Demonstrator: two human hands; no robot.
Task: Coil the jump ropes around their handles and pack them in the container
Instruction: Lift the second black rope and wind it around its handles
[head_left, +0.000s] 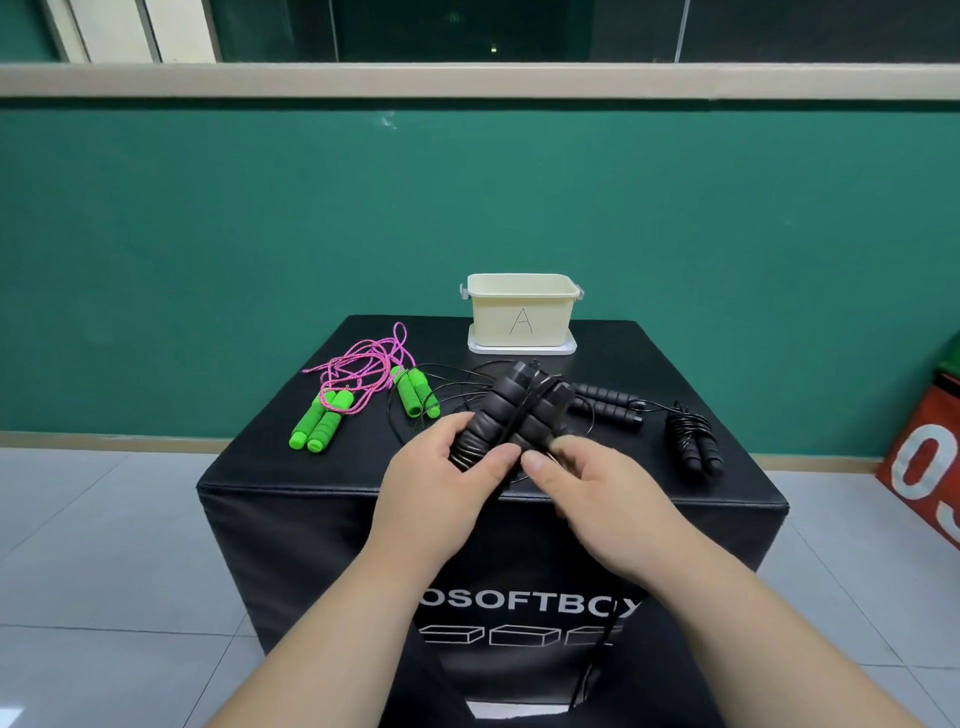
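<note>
While our left hand (441, 467) curls round the lower end of the paired black handles (511, 410), thumb laid across the near side, our right hand (587, 488) pinches the thin black cord (525, 415) between thumb and fingers just beside them. Both forearms rise from the bottom edge and converge above the near part of the black box (322, 499). The handles tilt up and away from us, with cord crossing them. A length of cord hangs down past the right wrist over the box's front. The cream container (522, 317), marked A, stands open at the far edge on its lid (522, 349). Green-handled ropes (322, 421) with pink cord lie left, loose black handles (605, 400) behind, and a coiled black rope (696, 441) lies right.
</note>
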